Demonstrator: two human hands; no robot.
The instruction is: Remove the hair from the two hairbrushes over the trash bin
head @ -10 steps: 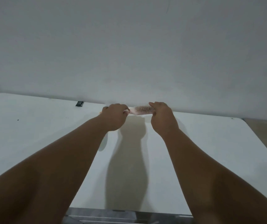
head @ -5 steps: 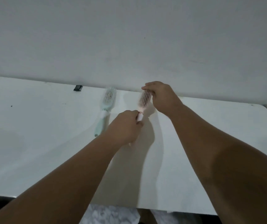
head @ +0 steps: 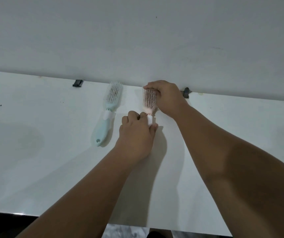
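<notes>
Right, gripping the pink hairbrush at both ends near the back edge of the table, just right of the blue hairbrush lying bristles-up, wrapping the left hand round the handle and curling the right hand over the bristle head. Best to hold that handle firm, hook the hair low at the bristle roots and peel it off in one mat. No trash bin in sight, so carry the brush over one before letting anything drop.

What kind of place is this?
Likely a plain room indoors, maybe a home: a white table against a bare wall, a blue hairbrush lying on it, a pink hairbrush being held.
</notes>
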